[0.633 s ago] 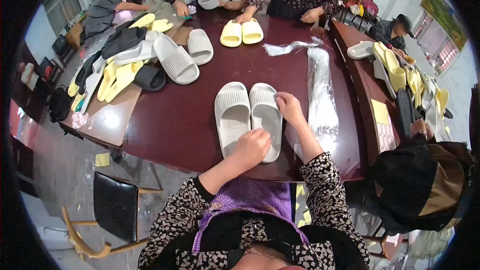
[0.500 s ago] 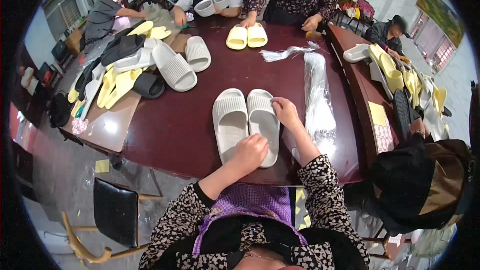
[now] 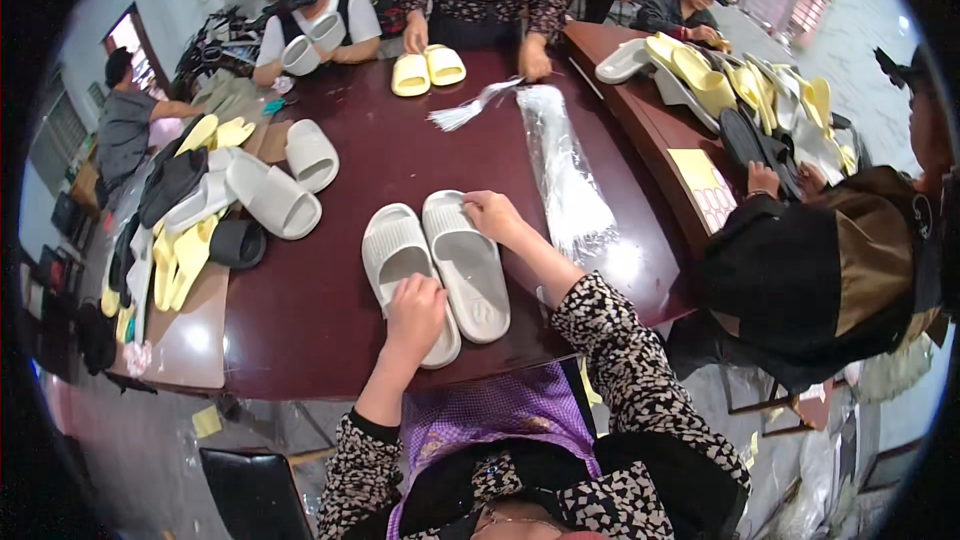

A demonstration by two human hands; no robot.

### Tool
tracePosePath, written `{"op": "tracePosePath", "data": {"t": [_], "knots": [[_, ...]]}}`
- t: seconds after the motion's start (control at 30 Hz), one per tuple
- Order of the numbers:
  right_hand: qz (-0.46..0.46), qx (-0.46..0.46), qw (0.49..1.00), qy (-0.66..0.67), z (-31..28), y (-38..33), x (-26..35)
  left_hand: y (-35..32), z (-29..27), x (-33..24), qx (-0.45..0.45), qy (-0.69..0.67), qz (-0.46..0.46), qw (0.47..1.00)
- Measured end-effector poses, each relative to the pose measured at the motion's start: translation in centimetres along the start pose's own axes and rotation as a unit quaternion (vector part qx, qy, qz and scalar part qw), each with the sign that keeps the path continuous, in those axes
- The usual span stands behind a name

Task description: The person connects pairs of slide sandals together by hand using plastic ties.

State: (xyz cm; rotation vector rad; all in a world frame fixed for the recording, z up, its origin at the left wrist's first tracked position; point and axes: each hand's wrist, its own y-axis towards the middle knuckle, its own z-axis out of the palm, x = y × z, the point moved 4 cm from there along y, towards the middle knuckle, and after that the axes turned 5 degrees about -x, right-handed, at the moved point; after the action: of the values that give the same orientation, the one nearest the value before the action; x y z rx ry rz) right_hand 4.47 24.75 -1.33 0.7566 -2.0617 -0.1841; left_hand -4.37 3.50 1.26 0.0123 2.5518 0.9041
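Observation:
A pair of light grey slippers lies side by side on the dark red table in front of me, the left slipper and the right slipper, with ribbed straps facing away. My left hand is closed above the left slipper's footbed, fingertips curled together and partly hidden. At the right slipper's strap edge, my right hand pinches with thumb and forefinger. Whatever is between the fingers of either hand is too small to make out. To the right lies a clear bag of thin white ties.
Across the table, a co-worker's hand touches yellow slippers; the other rests near loose white ties. Piled slippers cover the left side, a grey pair beside them. More slippers lie right, near a seated person.
The view has turned to the right. My left hand has moved off the right slipper to above the left one, uncovering the right footbed. My right hand stays by the right strap.

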Motion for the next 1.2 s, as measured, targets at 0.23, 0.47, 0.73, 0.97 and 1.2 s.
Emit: {"op": "tracePosePath", "data": {"t": [0.23,0.47,0.73,0.97,1.2], "knots": [[-0.022,0.021,0.999,-0.027,0.3,-0.3,0.6,-0.4,-0.8,0.3,0.016,-0.079,-0.025,0.996],[-0.049,-0.004,0.998,0.04,-0.4,-0.2,0.0,-0.4,0.3,-0.4,0.025,-0.034,-0.038,0.998],[0.06,-0.002,0.994,0.086,-0.6,-0.5,-2.5,-0.2,1.2,-0.7,0.022,-0.039,-0.051,0.998],[0.091,-0.027,0.995,-0.025,-0.5,1.9,-2.4,0.4,1.4,-1.0,0.026,-0.038,-0.048,0.998],[0.145,0.087,0.977,-0.13,1.3,4.7,-3.5,0.7,2.3,-0.7,0.033,-0.045,-0.051,0.997]]}}
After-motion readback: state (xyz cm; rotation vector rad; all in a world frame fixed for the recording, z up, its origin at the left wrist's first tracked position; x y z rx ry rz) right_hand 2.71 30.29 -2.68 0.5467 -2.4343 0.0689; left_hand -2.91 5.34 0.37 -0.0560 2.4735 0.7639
